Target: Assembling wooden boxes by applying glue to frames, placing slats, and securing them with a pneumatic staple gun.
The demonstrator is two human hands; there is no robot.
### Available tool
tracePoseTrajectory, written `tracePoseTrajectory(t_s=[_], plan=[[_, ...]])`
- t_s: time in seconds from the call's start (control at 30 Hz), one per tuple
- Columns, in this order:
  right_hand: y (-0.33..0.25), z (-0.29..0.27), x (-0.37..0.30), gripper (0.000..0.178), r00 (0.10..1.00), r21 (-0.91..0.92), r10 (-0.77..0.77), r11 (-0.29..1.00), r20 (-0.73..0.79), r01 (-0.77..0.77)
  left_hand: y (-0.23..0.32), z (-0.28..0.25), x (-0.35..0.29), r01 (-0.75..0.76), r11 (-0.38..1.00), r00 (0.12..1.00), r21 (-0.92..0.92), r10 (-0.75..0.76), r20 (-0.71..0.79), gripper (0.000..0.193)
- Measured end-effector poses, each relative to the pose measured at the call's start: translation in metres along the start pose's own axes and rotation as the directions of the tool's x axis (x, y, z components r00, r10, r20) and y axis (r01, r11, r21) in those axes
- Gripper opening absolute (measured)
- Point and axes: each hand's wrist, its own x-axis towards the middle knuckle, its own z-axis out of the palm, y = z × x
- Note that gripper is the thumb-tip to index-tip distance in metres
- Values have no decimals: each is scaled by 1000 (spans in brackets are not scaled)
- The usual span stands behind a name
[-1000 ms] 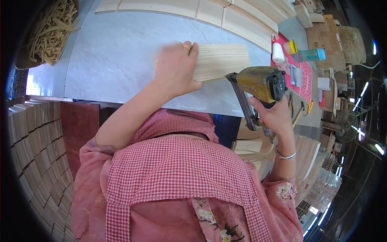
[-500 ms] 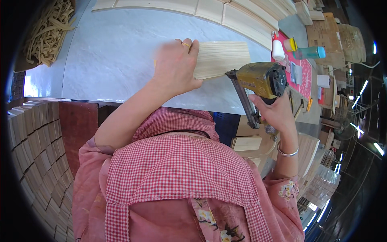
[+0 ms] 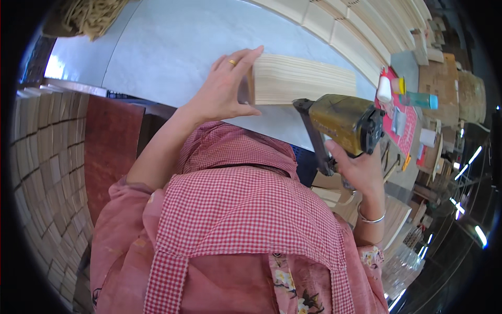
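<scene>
A pale, straight-grained wooden board (image 3: 306, 81) lies on the light marbled tabletop. My left hand (image 3: 225, 86) is at its left end, thumb and fingers spread apart to either side of the end; whether they touch it I cannot tell. Between the palm and the board shows a narrow brownish edge, partly blurred. My right hand (image 3: 361, 170) grips a worn, yellowish-brown nail gun (image 3: 342, 123) by its handle. The gun's nose is just below the board's near edge, apart from my left hand.
Long wooden pieces (image 3: 345, 42) lie along the table's far side. A white bottle (image 3: 384, 89), yellow container (image 3: 398, 85) and teal bottle (image 3: 420, 100) stand by a pink mat (image 3: 407, 128) at right. Wood strips (image 3: 94, 18) fill the far left corner; stacked wood (image 3: 47, 152) stands below.
My left hand has gone from lying over the board to being spread around its left end. More of the board shows. The nail gun stays in my right hand; the whole view has shifted.
</scene>
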Motion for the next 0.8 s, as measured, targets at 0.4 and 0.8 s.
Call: tracePoseTrajectory(t_s=[0.4, 0.8], plan=[[-19, 39, -3, 31, 991, 54, -66, 997, 118, 60, -10, 15, -4, -83, 995, 987, -64, 73, -144, 120], [-32, 41, -1, 32, 991, -27, -74, 997, 114, 78, -10, 13, -4, -84, 990, 985, -110, 67, -157, 120]])
